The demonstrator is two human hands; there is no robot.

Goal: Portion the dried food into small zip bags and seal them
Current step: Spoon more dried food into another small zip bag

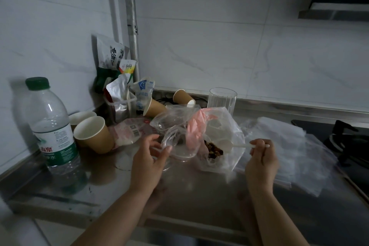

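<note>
A large clear bag (227, 136) lies open at the middle of the steel counter with a small heap of dark dried food (214, 150) inside. My right hand (260, 158) pinches the handle of a white plastic spoon (229, 145), whose bowl hovers just over the food. My left hand (148, 158) pinches the mouth of a small clear zip bag (169, 138) left of the food. A pink plastic piece (194, 132) drapes between the two bags. A stack of flat zip bags (289, 150) lies to the right.
A water bottle (53, 126) stands at the left beside upright paper cups (93, 134); tipped cups (183, 97) and food packets (112, 60) crowd the corner. A clear glass (222, 100) stands behind the bags. A gas hob (347, 138) sits at the right edge.
</note>
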